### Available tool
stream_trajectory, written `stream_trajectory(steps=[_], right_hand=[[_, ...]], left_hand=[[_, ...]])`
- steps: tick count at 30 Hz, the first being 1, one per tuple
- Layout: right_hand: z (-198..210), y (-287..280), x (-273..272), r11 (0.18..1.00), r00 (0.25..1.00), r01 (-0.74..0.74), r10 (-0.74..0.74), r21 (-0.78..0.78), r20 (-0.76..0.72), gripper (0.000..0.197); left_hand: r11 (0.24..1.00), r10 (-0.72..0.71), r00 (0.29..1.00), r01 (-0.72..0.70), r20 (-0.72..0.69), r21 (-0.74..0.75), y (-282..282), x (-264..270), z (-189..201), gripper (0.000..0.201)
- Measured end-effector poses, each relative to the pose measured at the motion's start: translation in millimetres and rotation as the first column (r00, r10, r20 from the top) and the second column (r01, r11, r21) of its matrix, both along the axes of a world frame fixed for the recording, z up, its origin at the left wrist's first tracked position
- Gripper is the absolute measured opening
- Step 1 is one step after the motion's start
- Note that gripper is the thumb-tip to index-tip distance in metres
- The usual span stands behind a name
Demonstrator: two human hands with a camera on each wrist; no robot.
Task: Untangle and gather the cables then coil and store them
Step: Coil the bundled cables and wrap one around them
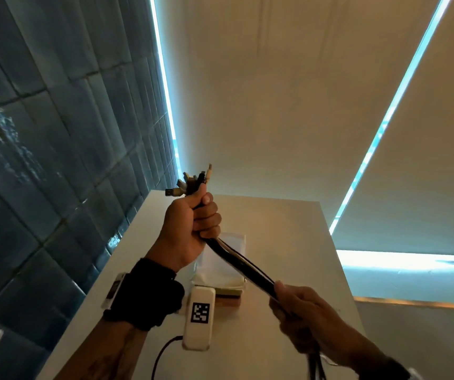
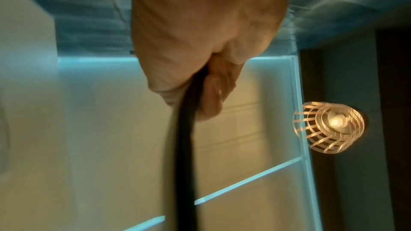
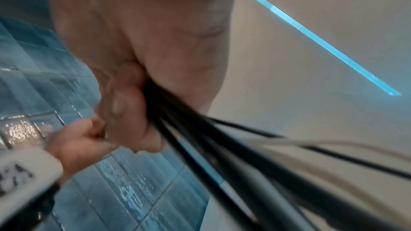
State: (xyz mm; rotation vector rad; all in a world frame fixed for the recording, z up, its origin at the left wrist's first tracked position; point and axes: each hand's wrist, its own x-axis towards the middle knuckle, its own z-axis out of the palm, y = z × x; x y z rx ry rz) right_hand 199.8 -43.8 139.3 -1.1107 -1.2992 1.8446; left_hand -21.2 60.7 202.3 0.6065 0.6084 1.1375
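Note:
A bundle of several black and white cables (image 1: 241, 263) runs taut between my two hands above a white table (image 1: 289, 229). My left hand (image 1: 195, 223) grips the bundle in a fist near its end, and the plugs (image 1: 193, 182) fan out above the fist. My right hand (image 1: 300, 311) grips the same bundle lower down to the right, with the loose cable lengths (image 1: 316, 363) hanging below it. In the left wrist view a black cable (image 2: 185, 147) comes out of the left hand (image 2: 200, 59). In the right wrist view my right hand (image 3: 138, 76) holds the black and white cables (image 3: 222, 147).
On the table, under my hands, lie a clear bag (image 1: 228, 248) and a stack of flat items (image 1: 228, 292). Blue tiles (image 1: 42, 133) cover the wall at left. Window blinds (image 1: 302, 91) hang behind the table. A lit wicker lamp (image 2: 329, 127) hangs nearby.

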Motion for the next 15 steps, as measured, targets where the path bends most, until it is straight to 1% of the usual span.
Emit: stream_trajectory(steps=[3, 5, 6, 8, 10, 12, 13, 15], right_hand=[[27, -3, 25, 0.995, 0.992, -0.05, 0.04, 0.084, 0.117, 0.032], [49, -3, 37, 0.975, 0.966, -0.106, 0.055, 0.194, 0.253, 0.027], [61, -1, 40, 0.955, 0.941, -0.135, 0.04, 0.265, 0.335, 0.027], [83, 5, 40, 0.892, 0.886, -0.17, -0.048, 0.419, 0.461, 0.025], [101, 16, 36, 0.814, 0.856, -0.166, -0.161, 0.556, 0.492, 0.023], [111, 29, 31, 0.732, 0.836, -0.165, -0.252, 0.661, 0.488, 0.026], [114, 36, 28, 0.693, 0.826, -0.172, -0.286, 0.7, 0.486, 0.028], [117, 48, 22, 0.641, 0.81, -0.19, -0.325, 0.744, 0.487, 0.029]], left_hand=[[1.0, -0.026, 0.989, 0.025, -0.147, -0.006, -6, -5, -9, 0.034], [0.998, -0.069, 0.968, 0.067, -0.242, -0.016, -13, -4, -13, 0.035], [0.995, -0.098, 0.951, 0.097, -0.293, -0.015, -17, -1, -13, 0.036], [0.985, -0.158, 0.903, 0.173, -0.399, 0.002, -26, 5, -11, 0.036], [0.965, -0.214, 0.862, 0.259, -0.459, 0.037, -33, 12, -7, 0.034], [0.941, -0.255, 0.838, 0.329, -0.483, 0.075, -39, 17, -2, 0.035], [0.929, -0.273, 0.829, 0.359, -0.487, 0.091, -41, 18, 1, 0.037], [0.909, -0.299, 0.813, 0.401, -0.5, 0.109, -45, 20, 5, 0.043]])
